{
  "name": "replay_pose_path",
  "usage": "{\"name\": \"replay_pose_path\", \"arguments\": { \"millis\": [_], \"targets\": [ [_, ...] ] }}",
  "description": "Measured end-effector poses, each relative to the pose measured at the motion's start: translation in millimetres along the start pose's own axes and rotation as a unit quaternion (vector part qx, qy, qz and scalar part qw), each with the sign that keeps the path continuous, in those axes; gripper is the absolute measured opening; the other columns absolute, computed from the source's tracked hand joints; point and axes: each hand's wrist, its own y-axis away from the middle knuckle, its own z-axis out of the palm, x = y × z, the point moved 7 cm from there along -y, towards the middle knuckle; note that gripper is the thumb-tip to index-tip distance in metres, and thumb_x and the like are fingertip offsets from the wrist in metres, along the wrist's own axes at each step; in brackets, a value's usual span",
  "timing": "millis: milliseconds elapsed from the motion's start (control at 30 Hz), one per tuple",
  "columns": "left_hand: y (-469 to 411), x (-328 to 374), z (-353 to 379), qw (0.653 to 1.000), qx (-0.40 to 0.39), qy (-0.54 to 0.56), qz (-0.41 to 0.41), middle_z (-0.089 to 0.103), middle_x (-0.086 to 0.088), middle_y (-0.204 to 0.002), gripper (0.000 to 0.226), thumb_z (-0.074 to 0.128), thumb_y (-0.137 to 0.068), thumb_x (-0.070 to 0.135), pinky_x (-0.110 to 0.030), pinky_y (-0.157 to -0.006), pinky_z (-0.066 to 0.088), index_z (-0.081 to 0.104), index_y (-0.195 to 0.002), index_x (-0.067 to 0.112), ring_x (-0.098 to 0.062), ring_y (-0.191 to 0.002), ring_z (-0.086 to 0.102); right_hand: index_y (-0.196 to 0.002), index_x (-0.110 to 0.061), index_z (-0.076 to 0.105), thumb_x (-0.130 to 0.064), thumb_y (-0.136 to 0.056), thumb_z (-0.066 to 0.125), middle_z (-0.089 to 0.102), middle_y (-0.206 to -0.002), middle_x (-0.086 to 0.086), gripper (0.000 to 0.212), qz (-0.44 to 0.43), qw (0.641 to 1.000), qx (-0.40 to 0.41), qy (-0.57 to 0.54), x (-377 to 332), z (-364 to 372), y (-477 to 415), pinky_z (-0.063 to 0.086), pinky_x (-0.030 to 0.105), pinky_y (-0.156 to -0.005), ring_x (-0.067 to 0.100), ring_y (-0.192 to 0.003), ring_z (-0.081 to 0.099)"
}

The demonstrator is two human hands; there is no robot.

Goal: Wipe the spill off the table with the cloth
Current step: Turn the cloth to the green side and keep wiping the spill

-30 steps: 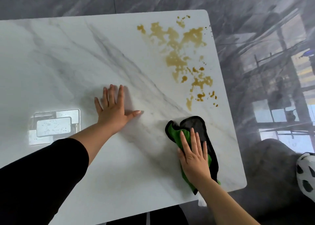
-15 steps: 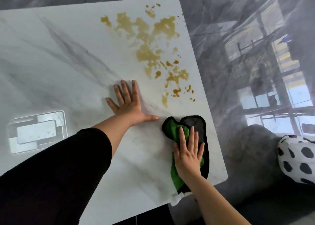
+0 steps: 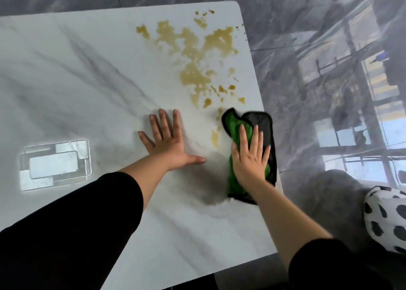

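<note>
Hands lie flat and apart on the white, grey-veined marble surface (image 3: 87, 81), neither one curled round anything. The left hand (image 3: 169, 142) presses palm down on bare stone, its fingers straight and spread, pointing away from the person, the thumb stretched out to the right. Its forearm is bare up to a black sleeve (image 3: 66, 234) pushed to the elbow. The right hand (image 3: 250, 157) rests palm down on the cloth (image 3: 263, 125), fingers straight and slightly fanned, pinning it to the stone; the wrist angles back toward the lower right, where a second black sleeve (image 3: 329, 265) begins

The cloth is crumpled, green on one face and black on the other, and lies near the right rim of the surface, its black side reaching that rim. The brownish-yellow spill (image 3: 193, 74) spreads in blotches and drops from the far right corner down toward the hands; its nearest streaks lie just beside the cloth's left edge, between the two hands. The cloth's far end touches the lowest drips, and the bulk of the spill lies uncovered beyond it

A bright rectangular reflection (image 3: 55, 164) shows on the stone to the left. Beyond the right rim are a glossy grey floor (image 3: 307, 26), a grey seat (image 3: 318, 193) and a white cushion with black spots (image 3: 384, 219)
</note>
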Motion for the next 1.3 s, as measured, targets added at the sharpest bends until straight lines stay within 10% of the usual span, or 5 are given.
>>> {"name": "replay_pose_path", "arguments": {
  "millis": [500, 833, 1300],
  "targets": [
    [-5, 0, 3, 1.0, -0.022, 0.007, -0.007, -0.071, -0.001, -0.117, 0.157, 0.062, -0.038, 0.091, -0.062, -0.082, -0.038, -0.059, -0.118, 0.034, -0.027, -0.11, -0.065, -0.141, -0.054, -0.021, -0.06, -0.094, 0.003, -0.028, -0.156, -0.011, 0.053, -0.026, 0.998, -0.028, 0.041, -37, -32, -125, -0.02, 0.042, -0.111, 0.009, -0.142, -0.026],
    [-2, -1, 0, 1.0, -0.027, 0.008, -0.01, -0.071, -0.002, -0.116, 0.153, 0.062, -0.047, 0.091, -0.068, -0.099, -0.024, -0.06, -0.119, 0.033, -0.032, -0.112, -0.061, -0.141, -0.053, -0.022, -0.057, -0.093, 0.007, -0.023, -0.158, -0.006, 0.056, -0.071, 0.995, -0.043, 0.053, -30, 21, 19, -0.031, 0.035, -0.107, 0.009, -0.14, -0.032],
    [-1, -1, 0, 0.999, -0.033, 0.005, -0.022, -0.072, -0.001, -0.115, 0.155, 0.066, -0.046, 0.088, -0.063, -0.087, -0.035, -0.06, -0.119, 0.032, -0.027, -0.107, -0.067, -0.132, -0.068, -0.012, -0.062, -0.091, 0.002, -0.016, -0.159, -0.015, 0.044, -0.128, 0.989, -0.064, -0.02, -83, -9, -79, -0.023, 0.036, -0.109, -0.003, -0.138, -0.026]
  ]
}}
